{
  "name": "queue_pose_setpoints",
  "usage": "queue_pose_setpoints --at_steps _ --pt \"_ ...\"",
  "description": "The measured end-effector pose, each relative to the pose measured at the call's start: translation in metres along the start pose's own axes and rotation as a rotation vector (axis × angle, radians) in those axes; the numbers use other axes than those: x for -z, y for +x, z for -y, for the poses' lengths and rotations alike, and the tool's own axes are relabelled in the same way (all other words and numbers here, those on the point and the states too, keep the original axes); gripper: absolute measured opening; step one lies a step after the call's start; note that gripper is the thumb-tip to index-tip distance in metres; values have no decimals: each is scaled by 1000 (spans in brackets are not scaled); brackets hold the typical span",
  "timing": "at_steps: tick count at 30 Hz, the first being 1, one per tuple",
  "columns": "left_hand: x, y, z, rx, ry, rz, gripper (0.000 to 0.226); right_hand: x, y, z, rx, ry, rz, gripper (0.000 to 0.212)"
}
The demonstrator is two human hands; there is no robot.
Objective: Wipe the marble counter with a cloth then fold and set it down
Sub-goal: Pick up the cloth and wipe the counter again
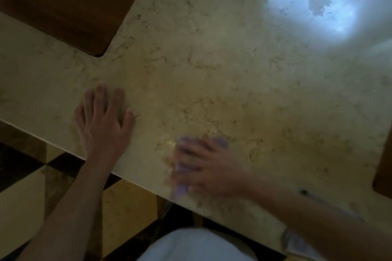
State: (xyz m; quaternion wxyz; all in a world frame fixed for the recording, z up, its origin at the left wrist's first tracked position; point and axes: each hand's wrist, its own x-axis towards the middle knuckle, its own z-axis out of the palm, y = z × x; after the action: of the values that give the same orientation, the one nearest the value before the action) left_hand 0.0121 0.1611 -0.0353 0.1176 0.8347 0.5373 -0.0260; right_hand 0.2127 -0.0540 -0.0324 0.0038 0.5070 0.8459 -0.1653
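The left hand (105, 118) lies palm down on the marble table (212, 74), close to its near edge, fingers straight and slightly spread, pointing away from the person; it holds nothing. The bare left forearm runs back from it over the edge and down to the lower left corner of the view.

The right hand (209, 167) is also palm down on the table, to the right of the left hand and just inside the near edge. Its fingers point leftward and lie flat over a pale lilac cloth (182, 188), pressing it against the marble. The hand is smeared by motion blur, so I cannot tell whether the thumb curls under the cloth. The cloth shows above the fingers, beyond the fingertips and below them, near the table's edge. The right forearm crosses the table from the lower right.

A dark wooden board (70, 4) lies on the table at the upper left, and a bright window reflection (314, 6) sits on the polished stone at the upper right. Below the table edge is a checkered floor (25, 176) of dark and yellow tiles. No writing or labels can be read.
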Motion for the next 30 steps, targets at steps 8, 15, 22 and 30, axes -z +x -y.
queue_pose_setpoints --at_steps 8,15,22,30 --pt "-12 -34 -75 -79 -91 -33 53 69 -9 -225 -995 52 -234 51" --pt "-34 -44 -102 -152 52 7 54 -17 -73 22 -100 103 -24 43" --pt "-31 -47 -109 -134 86 -12 54 52 -82 -234 -767 -30 -145 58" --pt "-27 -47 -112 -121 60 -29 54 -10 -63 -17 -179 10 -125 48"
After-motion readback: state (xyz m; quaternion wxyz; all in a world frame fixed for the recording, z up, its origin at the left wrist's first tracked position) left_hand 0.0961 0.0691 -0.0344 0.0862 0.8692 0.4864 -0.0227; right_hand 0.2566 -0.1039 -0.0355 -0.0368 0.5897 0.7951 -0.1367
